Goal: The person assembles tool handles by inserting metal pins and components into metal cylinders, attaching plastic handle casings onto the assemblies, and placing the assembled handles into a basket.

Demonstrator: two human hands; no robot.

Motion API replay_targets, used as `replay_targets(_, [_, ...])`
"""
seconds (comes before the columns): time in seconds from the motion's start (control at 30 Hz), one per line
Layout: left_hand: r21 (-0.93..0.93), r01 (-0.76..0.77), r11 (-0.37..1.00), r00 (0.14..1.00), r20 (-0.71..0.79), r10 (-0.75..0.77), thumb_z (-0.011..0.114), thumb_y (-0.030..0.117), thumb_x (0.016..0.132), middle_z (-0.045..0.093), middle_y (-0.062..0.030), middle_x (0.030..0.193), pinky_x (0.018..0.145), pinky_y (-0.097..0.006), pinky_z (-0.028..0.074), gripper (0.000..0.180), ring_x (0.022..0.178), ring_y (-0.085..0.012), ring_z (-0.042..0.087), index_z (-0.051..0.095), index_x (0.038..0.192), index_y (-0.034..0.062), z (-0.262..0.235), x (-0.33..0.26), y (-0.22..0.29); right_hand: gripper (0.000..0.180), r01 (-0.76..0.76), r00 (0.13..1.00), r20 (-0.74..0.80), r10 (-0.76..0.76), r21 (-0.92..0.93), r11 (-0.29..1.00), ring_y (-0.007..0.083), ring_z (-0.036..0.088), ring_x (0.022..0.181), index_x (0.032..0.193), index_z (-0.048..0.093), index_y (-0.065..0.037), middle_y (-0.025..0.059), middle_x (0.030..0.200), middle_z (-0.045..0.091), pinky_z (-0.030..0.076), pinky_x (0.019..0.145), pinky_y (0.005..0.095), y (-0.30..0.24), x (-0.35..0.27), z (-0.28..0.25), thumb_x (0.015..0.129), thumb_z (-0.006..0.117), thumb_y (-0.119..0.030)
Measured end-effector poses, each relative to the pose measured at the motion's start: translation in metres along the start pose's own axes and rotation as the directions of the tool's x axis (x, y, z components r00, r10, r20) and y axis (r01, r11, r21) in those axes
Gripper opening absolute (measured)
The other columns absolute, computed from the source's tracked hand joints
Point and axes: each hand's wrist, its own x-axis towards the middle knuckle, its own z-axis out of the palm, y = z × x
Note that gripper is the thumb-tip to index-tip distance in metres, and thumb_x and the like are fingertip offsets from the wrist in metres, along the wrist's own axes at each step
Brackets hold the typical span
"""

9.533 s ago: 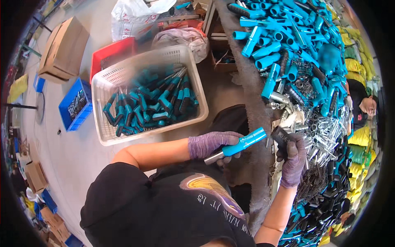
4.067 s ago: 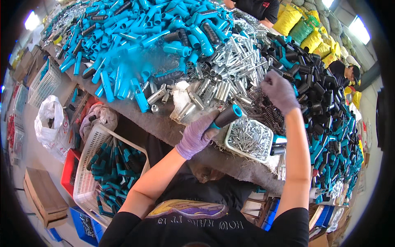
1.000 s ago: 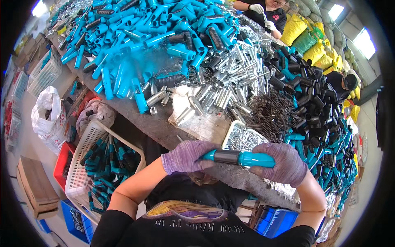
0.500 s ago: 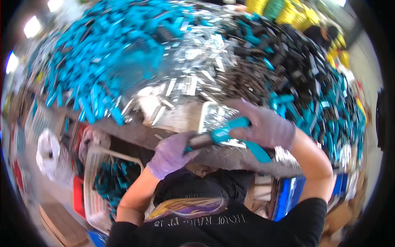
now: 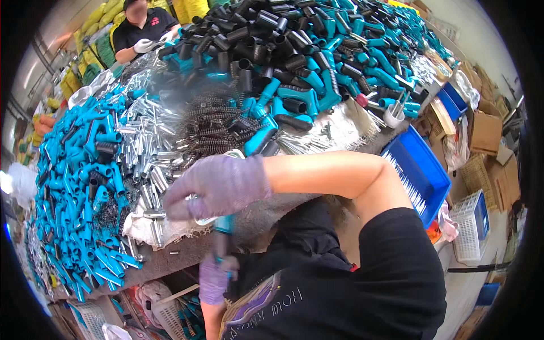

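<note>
My left hand [image 5: 215,281], in a purple-grey glove, is low at the front of the table, closed round a teal-and-black handle [image 5: 222,241]. The handle stands nearly upright and is blurred by motion. My right hand [image 5: 224,187], gloved alike, is higher up, just past the handle's teal top. Its fingers are bent together and point left toward short metal tubes [image 5: 154,207] on a white cloth [image 5: 135,222]. Anything between those fingertips is too blurred to name. Beneath the hand, the pale rim of a small container [image 5: 204,221] shows in part.
Dark springs [image 5: 212,127], black sleeves [image 5: 243,73] and teal handle shells [image 5: 85,181] are heaped on the table. A blue bin [image 5: 428,170] with thin metal pins is at the right. Across the table a person [image 5: 144,28] in white gloves works. White baskets [image 5: 470,226] stand on the floor.
The view has swung to the right. My right hand has come off the teal-and-black handle and moved over the table. My left hand still holds the handle, now turned nearly upright.
</note>
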Motion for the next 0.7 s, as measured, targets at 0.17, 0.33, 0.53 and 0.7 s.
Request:
replay_targets(0.17, [-0.535,-0.14,0.833,0.984,0.018,0.176,0.076,0.03,0.068,0.056,-0.0043,0.062,0.043,-0.023,0.038,0.047,0.047,-0.0102,0.048,0.056,0.099,-0.0004,-0.001,-0.029,0.023,0.038,-0.141,0.99,-0.021,0.142,0.019,0.99,0.0307,0.063,0.093,0.11,0.063,-0.004,0.0182,0.101,0.066,0.049,0.083,0.0369,0.022,-0.016,-0.019,0.092,0.054,-0.035])
replay_targets(0.33, [0.235,0.024,0.972,0.925,0.364,-0.111,0.074,0.023,0.074,0.059,-0.0046,0.072,0.054,-0.028,0.046,0.054,0.054,-0.0109,0.054,0.056,0.12,0.0015,-0.004,-0.012,0.016,0.038,0.039,0.999,-0.012,-0.038,0.227,0.973,0.0226,0.059,0.109,0.119,0.061,-0.005,0.0133,0.116,0.063,0.044,0.094,0.0344,0.023,-0.022,-0.002,0.093,0.051,-0.031])
replay_targets(0.53, [0.031,0.212,0.977,0.976,0.033,-0.213,0.065,0.025,0.077,0.065,-0.0104,0.086,0.071,-0.029,0.05,0.053,0.077,-0.0169,0.064,0.053,0.124,0.0022,-0.01,-0.002,0.027,0.051,0.096,0.995,-0.051,-0.086,0.242,0.966,0.0289,0.048,0.123,0.119,0.059,0.002,0.0177,0.129,0.054,0.034,0.105,0.0368,0.039,-0.028,0.003,0.098,0.04,-0.041])
replay_targets(0.7, [0.152,-0.054,0.987,0.948,0.318,0.003,0.072,0.03,0.075,0.066,-0.0092,0.099,0.087,-0.033,0.047,0.065,0.093,-0.0213,0.063,0.049,0.129,0.0011,-0.033,0.001,0.034,0.058,0.014,0.991,-0.131,0.007,0.155,0.988,0.0336,0.039,0.131,0.117,0.061,0.0,0.0189,0.137,0.046,0.03,0.108,0.041,0.039,-0.036,-0.014,0.096,0.039,-0.049])
